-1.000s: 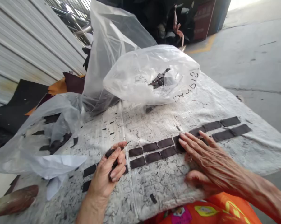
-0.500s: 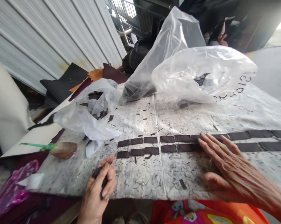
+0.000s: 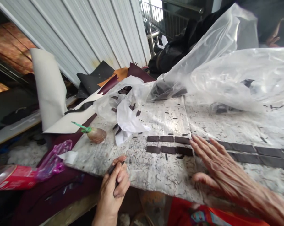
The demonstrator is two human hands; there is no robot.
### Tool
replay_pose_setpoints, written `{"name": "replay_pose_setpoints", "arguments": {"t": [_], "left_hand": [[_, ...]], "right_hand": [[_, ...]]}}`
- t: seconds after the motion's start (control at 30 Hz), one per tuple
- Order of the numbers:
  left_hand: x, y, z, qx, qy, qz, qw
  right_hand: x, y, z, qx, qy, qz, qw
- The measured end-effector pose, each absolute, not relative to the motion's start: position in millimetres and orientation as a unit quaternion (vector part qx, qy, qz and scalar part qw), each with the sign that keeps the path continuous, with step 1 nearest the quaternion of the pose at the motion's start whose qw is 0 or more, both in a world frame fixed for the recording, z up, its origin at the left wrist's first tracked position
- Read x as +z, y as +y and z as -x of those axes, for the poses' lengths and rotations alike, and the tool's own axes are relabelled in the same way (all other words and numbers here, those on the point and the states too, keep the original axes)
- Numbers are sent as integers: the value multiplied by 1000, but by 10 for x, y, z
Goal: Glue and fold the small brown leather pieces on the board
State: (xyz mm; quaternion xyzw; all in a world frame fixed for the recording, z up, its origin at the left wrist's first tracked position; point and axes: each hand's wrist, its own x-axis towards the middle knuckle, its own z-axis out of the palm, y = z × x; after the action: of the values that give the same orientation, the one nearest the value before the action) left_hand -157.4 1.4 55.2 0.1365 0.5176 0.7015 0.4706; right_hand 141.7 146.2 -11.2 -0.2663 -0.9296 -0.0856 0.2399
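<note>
Two rows of small dark rectangular pieces, like leather or fabric patches, run across the worktable (image 3: 142, 169). The upper row (image 3: 166, 138) and the lower row (image 3: 168, 150) lie nearly parallel. My right hand (image 3: 219, 169) lies palm down over the rows, fingers stretched and a little spread, thumb out to the left; it hides several pieces. Left of the rows, near the table's front edge, my left hand (image 3: 117, 182) is closed around dark strip-like pieces (image 3: 112, 168). Their full shape is hidden by the fingers.
A brown pot-like object with a green stem (image 3: 96, 135) stands at the left. White paper (image 3: 130, 121) and a plastic bag of dark scraps (image 3: 104, 106) lie behind it. Large clear bags (image 3: 226, 75) fill the back right. A red-labelled bottle (image 3: 17, 177) is at lower left.
The view has turned left, so the table's things sit further right. My right hand has slid left along the rows. My left hand still grips the dark pieces, slightly farther from the rows.
</note>
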Motion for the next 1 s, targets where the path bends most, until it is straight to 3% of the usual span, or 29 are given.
{"name": "replay_pose_setpoints", "arguments": {"t": [0.2,0.37,0.67,0.83,1.0], "left_hand": [[553,-150,1695,718,491,-118,479],[486,-224,1690,728,521,-97,435],[511,-364,1728,724,573,-67,379],[788,-153,1908,708,587,-147,365],[1297,432,2233,680,618,-282,277]], "right_hand": [[-121,1476,-1100,-100,-936,243,236],[-80,1526,-688,-82,-938,188,280],[-263,1568,-400,-80,-947,153,271],[-123,1533,-404,-127,-938,153,283],[19,1560,-527,-152,-913,152,347]]}}
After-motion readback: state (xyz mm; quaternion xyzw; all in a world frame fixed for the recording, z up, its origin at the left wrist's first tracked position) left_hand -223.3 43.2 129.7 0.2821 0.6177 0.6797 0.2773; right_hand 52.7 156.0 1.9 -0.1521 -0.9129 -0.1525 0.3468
